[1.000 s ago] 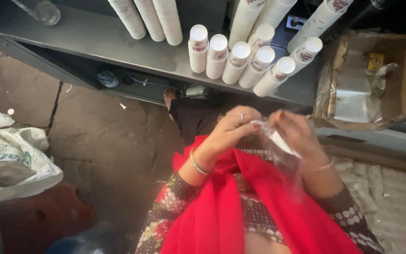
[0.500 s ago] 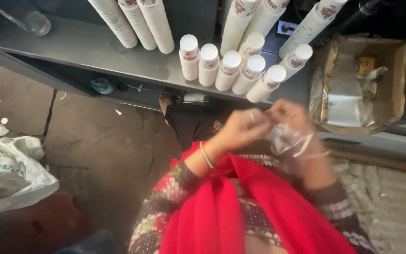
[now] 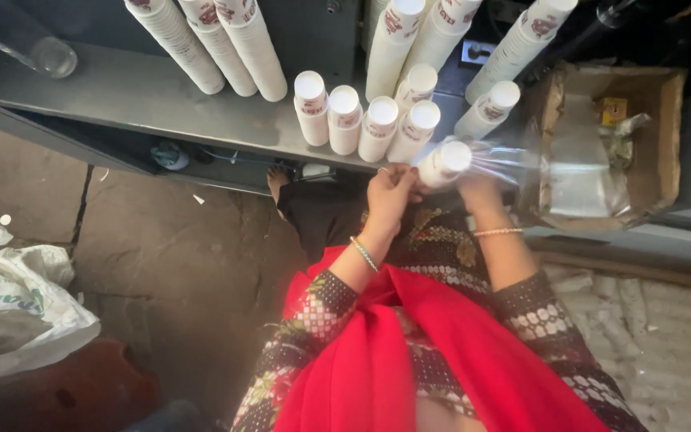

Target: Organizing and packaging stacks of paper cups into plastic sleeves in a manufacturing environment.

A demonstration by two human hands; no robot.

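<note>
Head view: stack of white paper cups (image 3: 444,162) lies tilted, long axis running up-right, its near end toward the person, at the front edge of the grey shelf (image 3: 121,100). Clear plastic sleeve (image 3: 513,160) surrounds it. Left hand (image 3: 392,192) pinches the sleeve mouth; right hand (image 3: 477,188) grips under it, both forearms raised.

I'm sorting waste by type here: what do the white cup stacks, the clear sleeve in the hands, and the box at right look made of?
Cup stacks: probably paper, matte white with printed sides.
Clear sleeve: thin plastic film, glossy, see-through, crinkled.
Box: brown cardboard, dull, edges worn.
</note>
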